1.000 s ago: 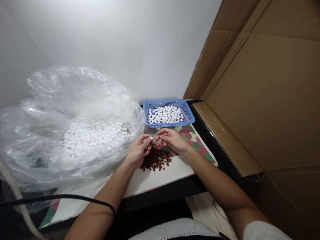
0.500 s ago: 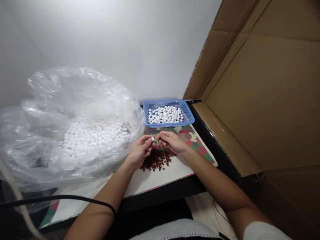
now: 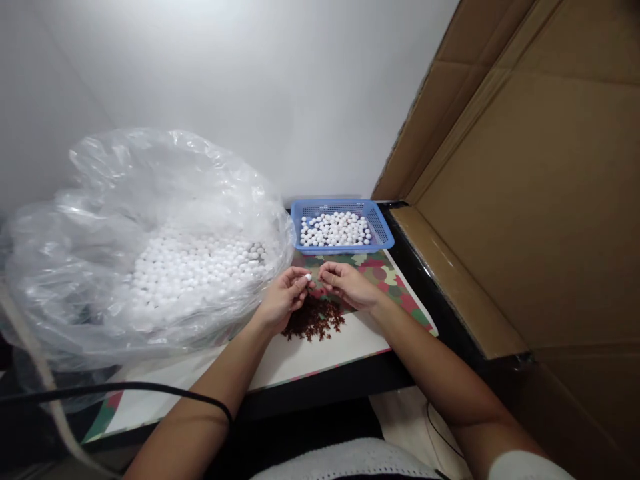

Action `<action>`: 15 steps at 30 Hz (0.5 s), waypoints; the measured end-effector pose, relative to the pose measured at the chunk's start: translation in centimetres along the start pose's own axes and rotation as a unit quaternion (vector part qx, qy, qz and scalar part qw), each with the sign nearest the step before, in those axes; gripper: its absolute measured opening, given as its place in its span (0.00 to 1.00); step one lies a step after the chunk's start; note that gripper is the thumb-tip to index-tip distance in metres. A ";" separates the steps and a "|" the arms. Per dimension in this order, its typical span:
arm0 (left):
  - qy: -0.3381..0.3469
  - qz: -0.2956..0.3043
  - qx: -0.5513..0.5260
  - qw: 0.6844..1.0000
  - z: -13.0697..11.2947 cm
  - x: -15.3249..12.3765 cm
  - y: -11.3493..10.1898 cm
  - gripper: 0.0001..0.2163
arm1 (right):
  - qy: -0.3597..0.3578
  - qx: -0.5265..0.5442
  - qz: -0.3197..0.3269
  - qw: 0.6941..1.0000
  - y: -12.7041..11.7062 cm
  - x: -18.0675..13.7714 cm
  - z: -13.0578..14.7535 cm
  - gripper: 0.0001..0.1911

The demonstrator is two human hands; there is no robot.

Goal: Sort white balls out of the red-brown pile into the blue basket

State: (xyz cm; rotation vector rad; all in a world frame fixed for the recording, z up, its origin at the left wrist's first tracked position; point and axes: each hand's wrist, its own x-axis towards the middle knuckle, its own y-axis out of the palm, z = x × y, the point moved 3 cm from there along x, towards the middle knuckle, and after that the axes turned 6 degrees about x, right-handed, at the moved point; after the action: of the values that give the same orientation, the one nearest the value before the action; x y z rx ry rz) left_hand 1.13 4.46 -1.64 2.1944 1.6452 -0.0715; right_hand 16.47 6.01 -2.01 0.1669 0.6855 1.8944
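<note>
The left hand (image 3: 281,301) pinches a bead (image 3: 308,277), offering it to the right hand (image 3: 350,287), whose grip is unclear; the pile (image 3: 316,323) lies handy beneath.

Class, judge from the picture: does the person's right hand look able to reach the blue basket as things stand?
Probably yes. The right hand sits just in front of the open-topped blue basket, with only bare patterned mat between them.

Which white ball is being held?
The single ball pinched in the left hand, above the brown pile; the rest lie in the plastic bag and blue basket.
</note>
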 end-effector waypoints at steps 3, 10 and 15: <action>0.006 0.001 0.011 1.000 0.0 0.0 0.0 0.16 | -0.003 -0.018 0.025 1.000 0.2 0.0 -0.1 0.17; 0.004 -0.014 0.030 0.999 -0.1 -0.1 0.1 0.16 | -0.063 -0.112 0.032 0.991 0.1 -0.2 0.5 0.15; 0.007 -0.020 0.039 0.999 -0.2 -0.2 0.2 0.16 | -0.098 -0.150 0.014 0.984 0.0 -0.2 0.8 0.12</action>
State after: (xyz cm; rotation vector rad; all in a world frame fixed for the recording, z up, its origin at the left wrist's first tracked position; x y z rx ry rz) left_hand 1.23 4.32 -1.40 2.2247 1.7218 -0.1338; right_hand 16.86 6.14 -1.33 0.1669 0.2614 1.9514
